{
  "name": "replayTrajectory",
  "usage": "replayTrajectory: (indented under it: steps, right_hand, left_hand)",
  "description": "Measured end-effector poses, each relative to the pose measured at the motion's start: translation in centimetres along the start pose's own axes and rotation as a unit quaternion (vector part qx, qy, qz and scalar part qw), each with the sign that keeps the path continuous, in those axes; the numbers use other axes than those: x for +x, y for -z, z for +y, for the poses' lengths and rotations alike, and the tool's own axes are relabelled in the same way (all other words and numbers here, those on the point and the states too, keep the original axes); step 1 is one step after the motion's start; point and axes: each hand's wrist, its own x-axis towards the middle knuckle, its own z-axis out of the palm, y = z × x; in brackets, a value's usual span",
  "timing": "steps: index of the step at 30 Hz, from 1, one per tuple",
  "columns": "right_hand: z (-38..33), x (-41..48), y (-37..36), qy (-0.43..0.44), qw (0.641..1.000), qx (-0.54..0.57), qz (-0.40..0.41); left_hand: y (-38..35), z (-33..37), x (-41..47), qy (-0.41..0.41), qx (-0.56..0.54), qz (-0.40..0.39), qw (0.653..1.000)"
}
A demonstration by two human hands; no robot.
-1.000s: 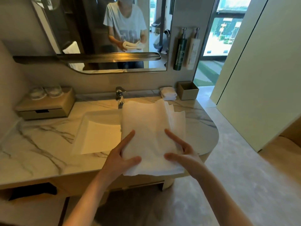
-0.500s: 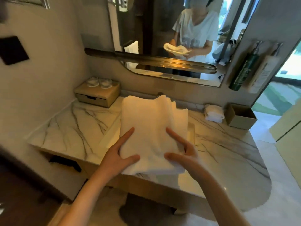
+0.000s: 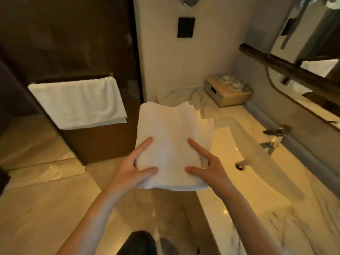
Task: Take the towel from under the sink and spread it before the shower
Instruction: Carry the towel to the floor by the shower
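Hands: left hand (image 3: 132, 172) and right hand (image 3: 207, 170) each grip the near edge of the folded towel (image 3: 173, 137), with thumb and forefinger spread on top and the other fingers tucked beneath.
Leg: a dark trouser knee (image 3: 139, 243) at the bottom edge, nearer than the sink (image 3: 257, 181) and to its left.
Towel: white, folded in several layers, held flat in the air just left of the sink, its right edge over the sink's left rim.
Floor: pale polished stone (image 3: 46, 208), left of the sink.
Sink: a rectangular basin sunk in a veined marble counter (image 3: 316, 227), with a drain (image 3: 240, 165) in its bottom.
Tap: chrome (image 3: 276, 131), at the sink's right side by the wall.
Box: pale wood (image 3: 228, 94), beyond the sink on the counter's far corner, with small glass pieces on top.
Hung towel: white (image 3: 79, 102), draped over a rail on a dark panel, well left of the sink.
Switch plate: black (image 3: 185, 27), on the pale wall beyond the sink.
Mirror: (image 3: 316, 30) above the sink's right side, with a dark bar below it.
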Motion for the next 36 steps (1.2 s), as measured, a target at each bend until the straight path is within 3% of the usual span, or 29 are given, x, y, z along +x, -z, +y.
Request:
replayTrajectory:
  steps: [4,11,26,36]
  right_hand:
    - [-0.3,-2.8,-3.1,0.001,0.998,-0.001,-0.068]
    - [-0.9,-10.1,-7.1,0.015,0.992,0.031,-0.121]
    - [-2.2,-38.1,-18.6,-0.019,0.994,0.017,-0.105]
    - [-4.9,-51.0,-20.3,0.000,0.993,0.014,-0.116]
  left_hand:
    - [1.0,0.1,-7.6,0.033,0.007,0.081,0.996]
    - [1.3,0.8,-17.7,0.038,0.006,0.133,0.990]
    - [2.1,0.5,-47.8,0.023,-0.033,0.109,0.993]
    - [0.0,2.7,-61.1,-0.008,-0.029,0.122,0.992]
